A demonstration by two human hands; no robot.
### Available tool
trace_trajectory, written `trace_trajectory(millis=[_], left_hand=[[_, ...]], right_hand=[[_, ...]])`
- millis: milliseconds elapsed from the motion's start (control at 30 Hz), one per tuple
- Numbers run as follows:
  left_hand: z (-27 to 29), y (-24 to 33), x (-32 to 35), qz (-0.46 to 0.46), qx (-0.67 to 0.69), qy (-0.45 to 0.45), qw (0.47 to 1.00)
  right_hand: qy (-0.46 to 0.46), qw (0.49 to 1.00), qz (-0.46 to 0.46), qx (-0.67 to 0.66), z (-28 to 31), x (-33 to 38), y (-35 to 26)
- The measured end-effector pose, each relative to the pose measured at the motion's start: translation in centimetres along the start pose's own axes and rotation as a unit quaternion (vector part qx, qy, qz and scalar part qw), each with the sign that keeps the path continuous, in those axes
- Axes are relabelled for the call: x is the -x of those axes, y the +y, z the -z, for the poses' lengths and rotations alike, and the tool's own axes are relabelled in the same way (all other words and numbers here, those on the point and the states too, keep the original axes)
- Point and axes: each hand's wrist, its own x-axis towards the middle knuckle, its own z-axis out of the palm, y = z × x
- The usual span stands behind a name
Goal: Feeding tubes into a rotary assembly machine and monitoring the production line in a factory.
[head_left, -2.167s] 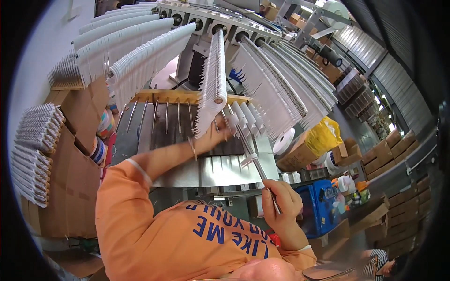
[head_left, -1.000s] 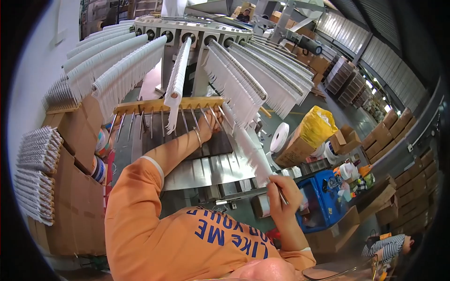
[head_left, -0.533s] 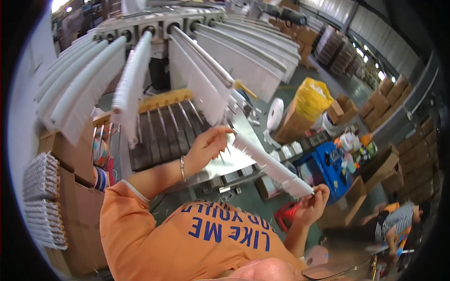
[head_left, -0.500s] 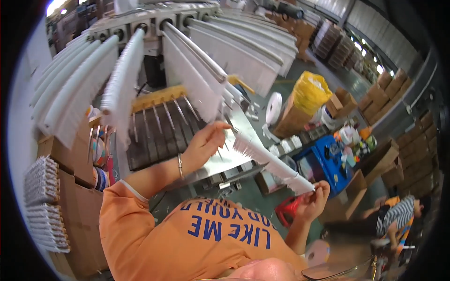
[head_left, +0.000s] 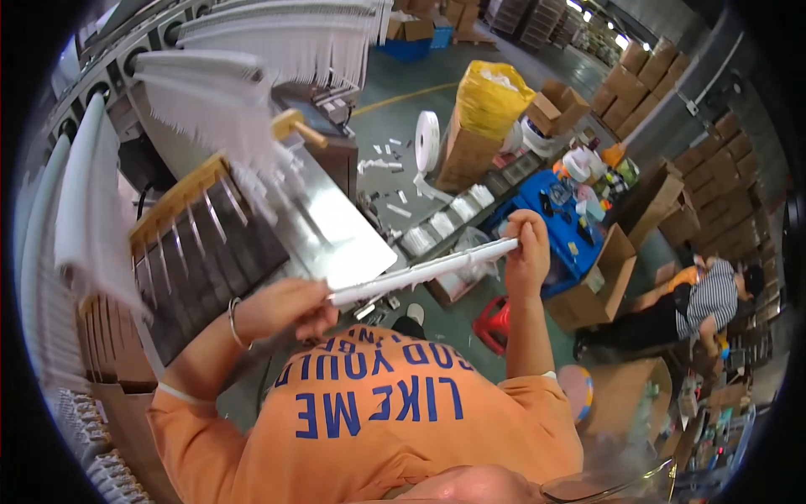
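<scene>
My left hand [head_left: 294, 307] and my right hand [head_left: 529, 252] hold a long thin white roll [head_left: 428, 270], one end in each. It slopes up to the right, in front of my chest. The fingers of both hands are closed round its ends, and its exact kind does not show. Near my left hand lies a shiny metal plate [head_left: 340, 227], beside a dark board [head_left: 172, 311] with several metal rods and a yellow wooden bar [head_left: 180, 200]. Other white rolls with fringed sheets [head_left: 96, 202] hang from a rack of round holders at the left and far left.
A blue table [head_left: 575, 252] with small items stands at the right, by open cardboard boxes [head_left: 609, 286] and a red stool [head_left: 493, 323]. Farther off are a yellow bag [head_left: 495, 97] in a carton and a white reel [head_left: 426, 141]. Another person [head_left: 705, 294] bends at the right.
Both hands have moved with the white roll: the left down and leftward towards my chest, the right upward. My view has turned to the right, away from the rack.
</scene>
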Motion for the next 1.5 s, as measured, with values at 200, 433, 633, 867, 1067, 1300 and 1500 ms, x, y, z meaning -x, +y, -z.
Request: trace_trajectory(millis=[200,433,633,867,1067,1300,1500], left_hand=[[-1.7,-0.2,-2.1,0.012,0.109,0.114,0.987],[-3.2,4.7,-17.7,-0.026,0.191,0.191,0.963],[-2.4,8.3,-31.9,-0.137,0.274,0.234,0.923],[-0.1,13.8,-41.9,-0.228,0.118,0.402,0.879],[-0.4,14.2,-46.9,-0.293,0.211,0.422,0.831],[-2.1,17.5,-45.4,-0.094,-0.132,0.321,0.933],[4.2,21.6,-39.4,-0.295,-0.486,0.538,0.623]], right_hand=[[-0.203,0.972,0.067,0.099,-3.7,-11.6,6.8],[-0.277,0.957,0.014,-0.082,-2.1,-28.8,14.1],[-0.146,0.984,0.063,-0.077,0.5,-39.5,17.7],[-0.244,0.933,-0.129,-0.230,2.7,-26.5,22.2],[-0.191,0.948,-0.065,-0.247,0.4,-28.0,20.5],[-0.124,0.964,-0.091,-0.215,3.8,-34.1,20.1],[-0.121,0.974,-0.094,-0.167,9.0,-40.2,18.3]])
